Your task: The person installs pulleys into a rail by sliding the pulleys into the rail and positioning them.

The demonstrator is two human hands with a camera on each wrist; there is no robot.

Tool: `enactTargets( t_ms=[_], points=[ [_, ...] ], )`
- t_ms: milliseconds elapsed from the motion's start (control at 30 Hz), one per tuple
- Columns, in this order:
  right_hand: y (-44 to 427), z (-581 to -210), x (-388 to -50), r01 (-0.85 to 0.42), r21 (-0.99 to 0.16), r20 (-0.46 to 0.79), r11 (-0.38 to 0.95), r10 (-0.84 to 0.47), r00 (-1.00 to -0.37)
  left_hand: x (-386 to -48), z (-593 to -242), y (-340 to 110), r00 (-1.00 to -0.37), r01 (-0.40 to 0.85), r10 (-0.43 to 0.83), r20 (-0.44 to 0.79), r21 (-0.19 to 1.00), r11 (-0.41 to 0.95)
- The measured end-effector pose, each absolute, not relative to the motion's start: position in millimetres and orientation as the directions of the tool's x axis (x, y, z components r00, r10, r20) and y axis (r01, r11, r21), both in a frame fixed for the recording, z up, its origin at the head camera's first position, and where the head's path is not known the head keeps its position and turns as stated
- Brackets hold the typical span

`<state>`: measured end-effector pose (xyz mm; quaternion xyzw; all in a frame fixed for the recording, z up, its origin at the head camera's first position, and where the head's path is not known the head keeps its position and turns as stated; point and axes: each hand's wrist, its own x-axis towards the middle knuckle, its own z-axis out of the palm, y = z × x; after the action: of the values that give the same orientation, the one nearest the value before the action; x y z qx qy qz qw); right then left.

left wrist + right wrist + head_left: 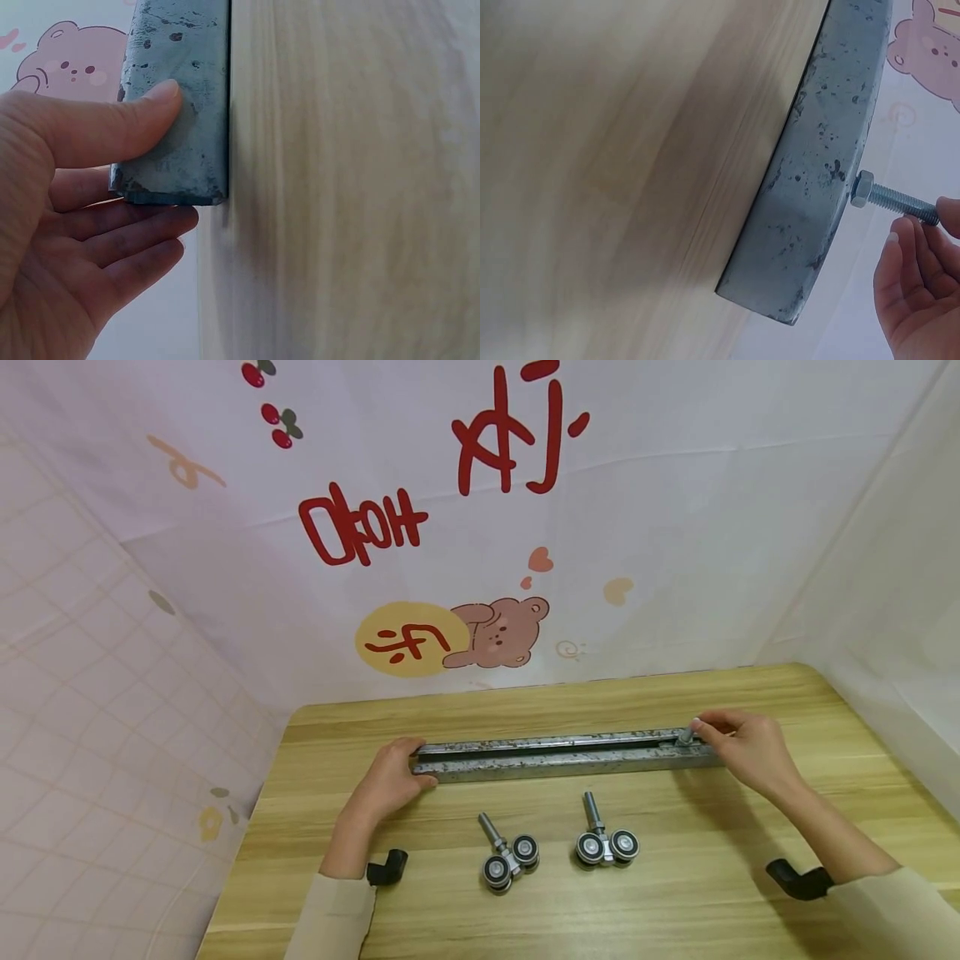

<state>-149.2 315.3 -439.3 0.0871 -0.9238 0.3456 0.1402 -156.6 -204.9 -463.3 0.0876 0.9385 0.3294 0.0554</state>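
Note:
A speckled grey metal rail (540, 766) with a slot along its top lies across the table. At its left end my left hand (392, 779) grips it, thumb (142, 124) on the near side and fingers round the far side. My right hand (752, 756) pinches the tip of a threaded bolt (900, 202) that stands up from the slot near the right end; a hex nut (862, 188) sits at the bolt's base. Whatever the bolt joins inside the rail is hidden. Two roller assemblies, one left (510, 862) and one right (606, 847), lie in front of the rail.
A black bent piece (387, 868) lies beside my left forearm, and another (798, 880) beside my right forearm. Behind the wooden table (450, 935) hangs a white printed sheet (675, 527), with more sheeting at both sides.

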Motion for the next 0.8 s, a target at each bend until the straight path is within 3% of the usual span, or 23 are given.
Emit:
enactTargets(
  t_ms=[800],
  points=[
    [287, -435, -153, -0.308, -0.649, 0.336, 0.696, -0.101, -0.936, -158, -463, -206, -0.978, 0.133, 0.205, -0.042, 0.629, 0.766]
  ],
)
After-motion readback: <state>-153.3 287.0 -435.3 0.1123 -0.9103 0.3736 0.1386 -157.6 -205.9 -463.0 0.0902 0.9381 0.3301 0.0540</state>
